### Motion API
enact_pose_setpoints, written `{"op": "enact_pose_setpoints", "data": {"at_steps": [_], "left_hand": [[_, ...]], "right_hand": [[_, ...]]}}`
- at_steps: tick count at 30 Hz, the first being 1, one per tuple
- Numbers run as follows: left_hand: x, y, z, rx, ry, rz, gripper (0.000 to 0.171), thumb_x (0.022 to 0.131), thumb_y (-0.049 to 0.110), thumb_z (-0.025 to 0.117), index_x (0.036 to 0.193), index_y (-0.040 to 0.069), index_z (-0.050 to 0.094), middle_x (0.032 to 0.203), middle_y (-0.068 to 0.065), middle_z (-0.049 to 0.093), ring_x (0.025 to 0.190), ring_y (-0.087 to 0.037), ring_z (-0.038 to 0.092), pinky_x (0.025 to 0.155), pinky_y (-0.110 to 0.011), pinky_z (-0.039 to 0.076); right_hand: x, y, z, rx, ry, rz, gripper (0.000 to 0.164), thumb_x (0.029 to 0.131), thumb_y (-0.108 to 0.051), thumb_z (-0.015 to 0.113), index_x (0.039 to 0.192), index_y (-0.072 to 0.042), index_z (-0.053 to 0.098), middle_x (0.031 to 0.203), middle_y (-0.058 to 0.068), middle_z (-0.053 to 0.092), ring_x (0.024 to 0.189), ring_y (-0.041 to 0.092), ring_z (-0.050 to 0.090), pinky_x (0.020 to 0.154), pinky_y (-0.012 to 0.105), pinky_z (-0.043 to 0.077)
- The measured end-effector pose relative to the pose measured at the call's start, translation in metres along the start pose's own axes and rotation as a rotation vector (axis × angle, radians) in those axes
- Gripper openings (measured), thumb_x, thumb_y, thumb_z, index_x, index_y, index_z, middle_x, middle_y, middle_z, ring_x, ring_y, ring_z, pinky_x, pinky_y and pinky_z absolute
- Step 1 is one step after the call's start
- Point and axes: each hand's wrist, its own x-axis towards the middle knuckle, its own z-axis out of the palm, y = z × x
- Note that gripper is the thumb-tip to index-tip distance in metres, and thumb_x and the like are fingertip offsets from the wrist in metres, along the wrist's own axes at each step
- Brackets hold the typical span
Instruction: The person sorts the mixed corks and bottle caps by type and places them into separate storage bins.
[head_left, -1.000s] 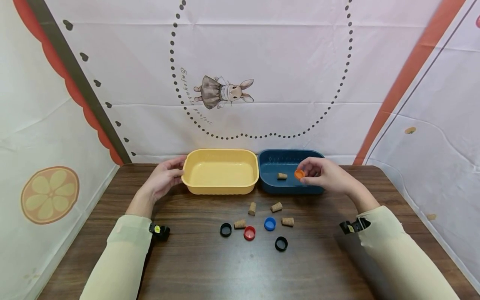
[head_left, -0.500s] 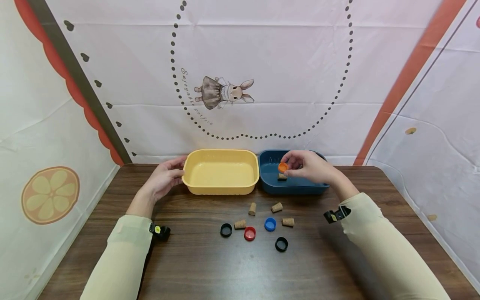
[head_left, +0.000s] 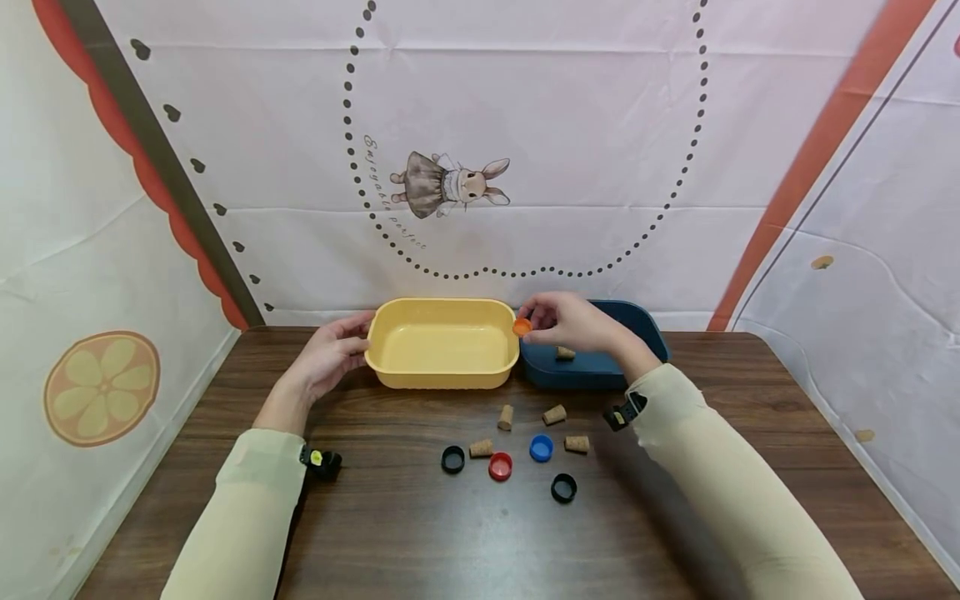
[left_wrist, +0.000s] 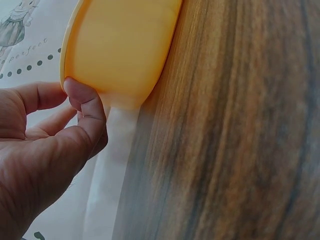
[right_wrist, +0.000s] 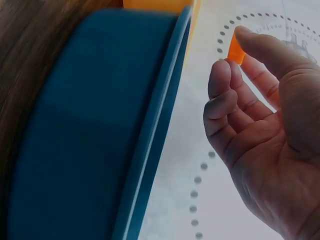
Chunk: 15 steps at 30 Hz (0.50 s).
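Note:
My right hand (head_left: pixel 567 320) pinches an orange bottle cap (head_left: pixel 522 327) between thumb and fingers, held up where the two tubs meet. In the right wrist view the cap (right_wrist: pixel 236 51) shows as an orange edge under the thumb. The blue tub (head_left: pixel 633 317) lies below that hand, with one cork (head_left: pixel 566 353) inside, and is partly hidden by the hand. At the left end of the yellow tub (head_left: pixel 442 381), my left hand (head_left: pixel 327 357) holds the rim, thumb tip at the edge in the left wrist view. Nothing lies inside the yellow tub.
Nearer on the brown table (head_left: pixel 420 533) lie several corks (head_left: pixel 576 444), a blue cap (head_left: pixel 541 447), a red cap (head_left: pixel 500 466), and two black caps, one to the left (head_left: pixel 453 459) and one to the right (head_left: pixel 564 488). A printed cloth (head_left: pixel 600 150) stands behind the tubs.
My right hand has moved left with the orange cap, from over the blue tub to the edge of the yellow tub. The left hand has stayed at the yellow tub's end.

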Motion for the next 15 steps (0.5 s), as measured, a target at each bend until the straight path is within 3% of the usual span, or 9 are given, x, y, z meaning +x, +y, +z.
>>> {"op": "enact_pose_setpoints", "data": {"at_steps": [15], "left_hand": [[0.002,-0.001,0.000,0.011,0.015,-0.006,0.063,0.105,-0.005,0.052,0.165,0.002,0.034,0.148,-0.025,0.041,0.114,-0.029,0.058,0.083,-0.027,0.058]], "right_hand": [[0.036,-0.009,0.028,-0.030,-0.003,0.009,0.029,0.096,-0.019,0.081,0.120,-0.007,0.070,0.096,0.005,0.068,0.084,0.021,0.063,0.077,0.036,0.055]]}}
